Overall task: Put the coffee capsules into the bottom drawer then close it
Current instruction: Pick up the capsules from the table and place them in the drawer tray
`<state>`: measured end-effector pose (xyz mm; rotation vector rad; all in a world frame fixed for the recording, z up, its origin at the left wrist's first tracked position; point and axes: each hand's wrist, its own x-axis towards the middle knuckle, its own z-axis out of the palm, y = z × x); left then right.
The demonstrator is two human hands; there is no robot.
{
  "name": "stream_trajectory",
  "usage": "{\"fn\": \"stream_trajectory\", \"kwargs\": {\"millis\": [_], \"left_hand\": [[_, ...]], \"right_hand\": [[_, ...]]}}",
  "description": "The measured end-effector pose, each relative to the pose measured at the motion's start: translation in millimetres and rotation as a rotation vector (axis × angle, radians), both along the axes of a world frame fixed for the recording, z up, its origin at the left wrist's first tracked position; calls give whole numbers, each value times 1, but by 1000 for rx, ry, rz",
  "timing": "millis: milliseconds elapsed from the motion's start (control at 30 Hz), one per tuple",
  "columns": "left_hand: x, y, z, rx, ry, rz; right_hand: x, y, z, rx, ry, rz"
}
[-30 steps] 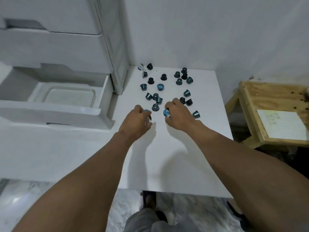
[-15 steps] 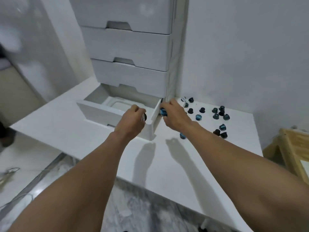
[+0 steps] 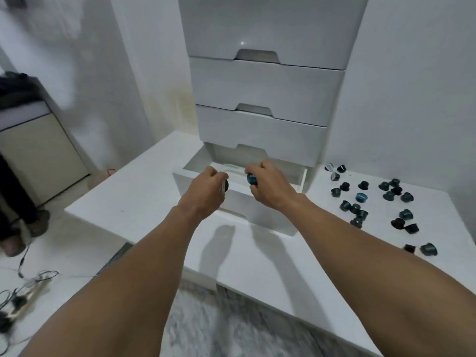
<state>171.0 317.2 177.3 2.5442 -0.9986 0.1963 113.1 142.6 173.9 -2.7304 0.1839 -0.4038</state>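
Note:
The bottom drawer [image 3: 237,195] of the white drawer unit [image 3: 265,86] stands pulled open on the white table. My left hand [image 3: 206,190] holds a dark capsule [image 3: 224,186] over the drawer's front wall. My right hand [image 3: 268,186] grips a blue capsule [image 3: 252,179] just above the open drawer. Several dark and teal coffee capsules [image 3: 360,202] lie scattered on the table to the right of the unit. The drawer's inside is mostly hidden behind my hands.
The white table [image 3: 144,202] ends at a front edge near my forearms, over a marbled floor. A person's shoes [image 3: 15,243] and loose cables [image 3: 23,292] lie on the floor at the left. A low cabinet [image 3: 38,150] stands at the far left.
Both hands carried their capsules from the scattered pile leftward to above the open drawer. My view swung left, so the drawer unit now sits in the centre.

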Motion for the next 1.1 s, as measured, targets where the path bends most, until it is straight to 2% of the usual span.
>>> {"fn": "stream_trajectory", "kwargs": {"millis": [233,500,733,1100], "left_hand": [[71,27,-10,31,19,-78],[147,-21,-19,32,45,-150],[217,-58,-33,123,106,-168],[288,-88,-97,346,285,-357]], "right_hand": [[48,23,-10,-16,47,-96],[119,-22,-23,-37,95,-172],[177,-57,-52,20,167,-208],[214,-56,-118,186,365,-359]]}}
